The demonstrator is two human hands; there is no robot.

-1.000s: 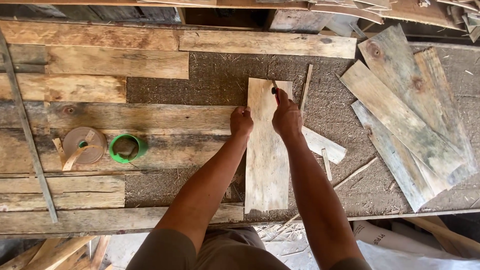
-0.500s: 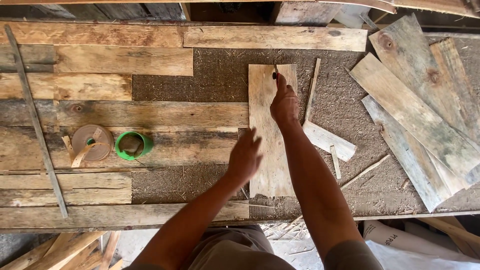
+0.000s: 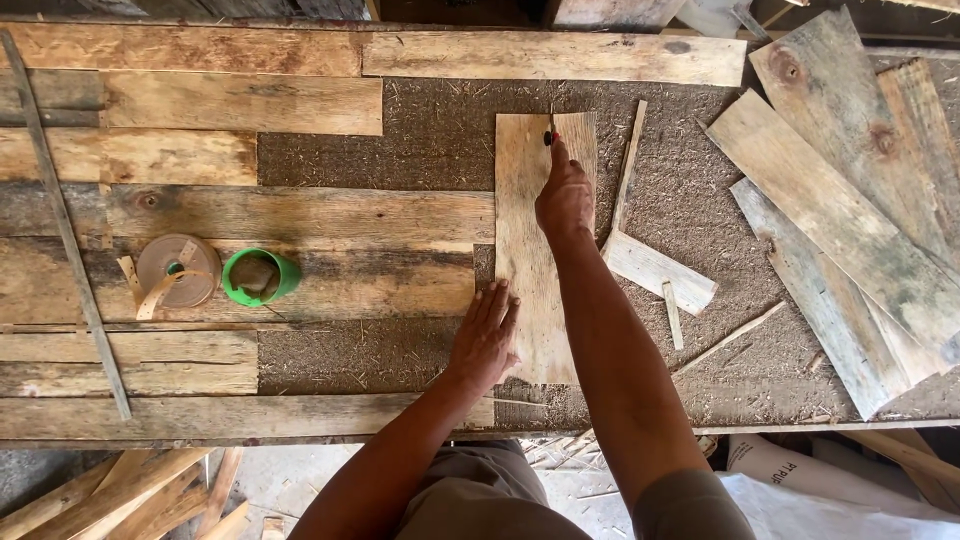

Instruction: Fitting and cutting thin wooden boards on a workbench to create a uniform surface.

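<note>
A short pale wooden plank (image 3: pixel 530 220) lies lengthwise on a brown fibre board (image 3: pixel 400 150). My right hand (image 3: pixel 565 195) rests on the plank's far end, shut on a thin pencil (image 3: pixel 549 133) whose tip touches the wood. My left hand (image 3: pixel 486 335) lies flat, fingers spread, on the plank's near left edge, where it meets the weathered boards (image 3: pixel 300 215) laid side by side.
A roll of tan strip (image 3: pixel 175 272) and a green ring-shaped roll (image 3: pixel 260 277) sit on the boards at left. A long thin slat (image 3: pixel 65 225) lies further left. Loose grey planks (image 3: pixel 850 220) pile at right, with offcuts (image 3: pixel 655 270) beside the plank.
My left hand has slid from the plank's far end, beside the right hand, down to its near left edge. The right hand with the pencil has stayed at the far end.
</note>
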